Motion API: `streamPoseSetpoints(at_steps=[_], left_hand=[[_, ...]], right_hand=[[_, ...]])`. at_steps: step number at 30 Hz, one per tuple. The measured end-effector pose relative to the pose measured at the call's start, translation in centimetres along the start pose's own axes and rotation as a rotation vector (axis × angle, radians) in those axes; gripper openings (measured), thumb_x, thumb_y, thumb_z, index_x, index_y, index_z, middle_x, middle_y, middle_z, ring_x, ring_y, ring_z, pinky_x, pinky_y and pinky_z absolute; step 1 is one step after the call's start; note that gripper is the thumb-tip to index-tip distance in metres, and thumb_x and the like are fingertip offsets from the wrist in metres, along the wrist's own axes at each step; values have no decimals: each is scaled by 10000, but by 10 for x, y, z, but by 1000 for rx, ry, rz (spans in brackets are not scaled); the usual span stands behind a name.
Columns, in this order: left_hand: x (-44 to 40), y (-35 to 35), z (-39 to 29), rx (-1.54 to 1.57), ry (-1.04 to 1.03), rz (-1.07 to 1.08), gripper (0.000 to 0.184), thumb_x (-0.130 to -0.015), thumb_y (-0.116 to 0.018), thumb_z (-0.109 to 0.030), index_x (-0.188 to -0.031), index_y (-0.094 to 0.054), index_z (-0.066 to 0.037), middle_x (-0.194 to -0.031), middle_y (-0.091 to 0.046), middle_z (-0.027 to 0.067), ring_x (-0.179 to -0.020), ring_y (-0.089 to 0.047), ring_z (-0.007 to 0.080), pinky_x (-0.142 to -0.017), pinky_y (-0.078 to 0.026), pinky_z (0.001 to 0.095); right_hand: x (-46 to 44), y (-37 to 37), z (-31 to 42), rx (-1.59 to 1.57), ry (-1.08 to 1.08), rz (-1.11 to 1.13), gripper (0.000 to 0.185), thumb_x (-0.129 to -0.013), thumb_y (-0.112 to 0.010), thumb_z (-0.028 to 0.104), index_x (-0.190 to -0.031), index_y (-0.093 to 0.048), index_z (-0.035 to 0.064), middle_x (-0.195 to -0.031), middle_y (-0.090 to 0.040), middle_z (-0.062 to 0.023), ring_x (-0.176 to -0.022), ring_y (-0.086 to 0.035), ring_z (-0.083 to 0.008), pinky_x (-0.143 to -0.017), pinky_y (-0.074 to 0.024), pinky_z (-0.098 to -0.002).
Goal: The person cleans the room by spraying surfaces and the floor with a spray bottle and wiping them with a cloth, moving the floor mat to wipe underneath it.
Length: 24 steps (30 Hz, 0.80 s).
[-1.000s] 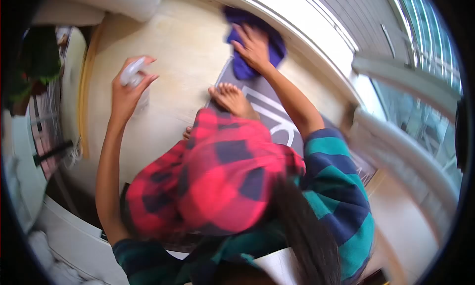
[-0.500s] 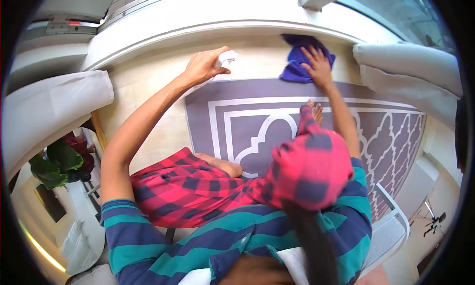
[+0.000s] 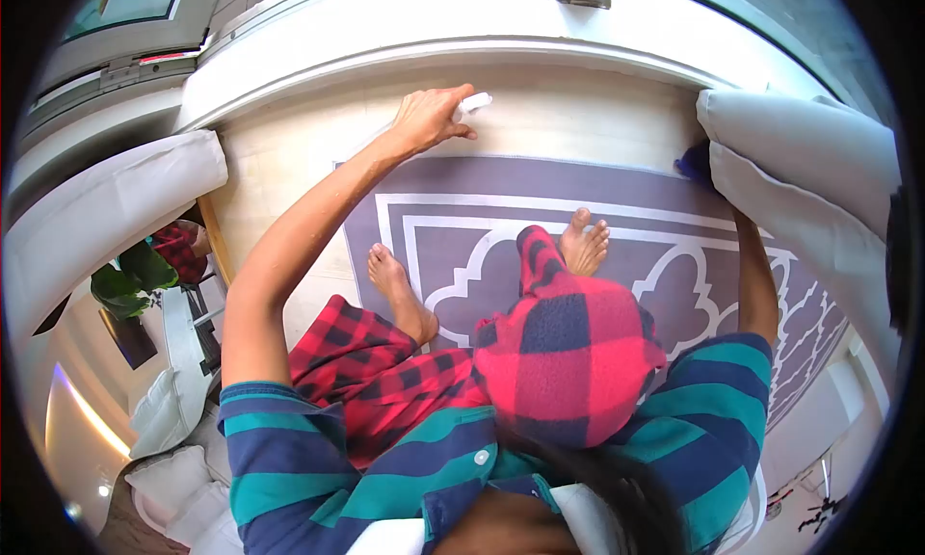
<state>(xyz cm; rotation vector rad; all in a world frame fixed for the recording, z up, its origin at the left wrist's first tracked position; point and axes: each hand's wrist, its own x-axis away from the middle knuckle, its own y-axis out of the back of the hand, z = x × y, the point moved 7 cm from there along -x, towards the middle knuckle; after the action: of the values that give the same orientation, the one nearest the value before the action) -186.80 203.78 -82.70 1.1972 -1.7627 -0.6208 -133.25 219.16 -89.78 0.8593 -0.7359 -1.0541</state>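
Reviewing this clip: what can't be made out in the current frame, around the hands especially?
All in the head view:
- Right hand: hidden behind the pale curtain; its grip can't be told.
- Purple cloth: mostly covered by that curtain; only an edge shows.
- Whatever is below the white nozzle: largely hidden by the left hand and forearm.
- Dark object, lower right: too small to identify.

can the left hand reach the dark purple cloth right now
Probably not: the left hand holds a white plastic spray nozzle, and the dark purple cloth lies far to its right, partly hidden by a pale fabric curtain.
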Motion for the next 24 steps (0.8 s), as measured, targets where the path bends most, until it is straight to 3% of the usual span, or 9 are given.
streamPoseSetpoints(at_steps=[5, 9, 11, 14, 16, 17, 19, 21, 24], left_hand=[[33, 24, 15, -3, 79, -60, 422, -699, -741, -439, -889, -578, -99, -747, -638, 110, -706, -606, 335, -633, -456, 424], [119, 73, 53, 330, 67, -365, 320, -732, -765, -211, -957, -604, -51, -844, -659, 107, -762, -645, 265, -672, -501, 323], [166, 94, 72, 438, 143, -503, 273, -715, -778, -87, -924, -614, -24, -837, -648, 61, -761, -632, 151, -671, -497, 276], [234, 107, 125, 589, 231, -871, 240, -731, -727, 35, -920, -592, -26, -900, -633, 85, -850, -609, 169, -755, -504, 298], [276, 110, 158, 697, 372, -1097, 219, -734, -705, 62, -893, -587, -32, -887, -652, 94, -898, -603, 188, -846, -478, 325], [297, 106, 171, 580, 403, -1151, 264, -736, -686, 89, -937, -557, -24, -923, -629, 113, -896, -596, 196, -822, -488, 323], [331, 93, 192, 794, 450, -1297, 258, -739, -681, 93, -924, -547, -28, -912, -621, 133, -890, -593, 220, -802, -498, 344], [350, 98, 198, 739, 444, -1264, 250, -746, -670, 100, -918, -540, -26, -902, -614, 137, -881, -591, 222, -792, -498, 338], [351, 101, 203, 757, 461, -1252, 245, -751, -666, 102, -914, -535, -26, -893, -608, 130, -868, -589, 221, -791, -493, 332]], right_hand=[[-18, -36, 91, 107, 286, 147, 666, -876, -501, 458, -1449, -255, 224, -1465, -294, -130, -1342, -268, -358, -1111, -167, -481], [-28, -99, 221, 430, 651, 322, 740, -830, -511, 546, -1450, -247, 239, -1449, -315, -142, -1307, -318, -387, -1099, -194, -489], [-29, -148, 299, 373, 776, 551, 766, -816, -482, 607, -1450, -241, 251, -1444, -324, -139, -1283, -340, -415, -1094, -196, -499], [-24, -234, 447, 159, 1061, 708, 734, -848, -384, 667, -1453, -196, 298, -1515, -177, -77, -1313, -288, -436, -1024, -341, -521], [-24, -285, 547, -66, 1056, 853, 679, -877, -316, 658, -1448, -206, 308, -1522, -150, -59, -1331, -246, -437, -1043, -324, -524], [-19, -321, 592, -89, 1208, 814, 633, -902, -302, 621, -1436, -259, 285, -1519, -161, -66, -1339, -226, -434, -1048, -324, -511], [-6, -378, 679, -312, 1367, 830, 576, -937, -299, 548, -1412, -332, 223, -1512, -173, -93, -1340, -221, -434, -1070, -299, -489], [8, -430, 754, -164, 1514, 489, 523, -963, -306, 424, -1415, -313, 161, -1504, -195, -103, -1330, -267, -376, -1107, -249, -414], [11, -464, 816, -233, 1139, 417, 505, -925, -399, 367, -1390, -378, 171, -1486, -270, -46, -1330, -303, -286, -1097, -254, -374]])
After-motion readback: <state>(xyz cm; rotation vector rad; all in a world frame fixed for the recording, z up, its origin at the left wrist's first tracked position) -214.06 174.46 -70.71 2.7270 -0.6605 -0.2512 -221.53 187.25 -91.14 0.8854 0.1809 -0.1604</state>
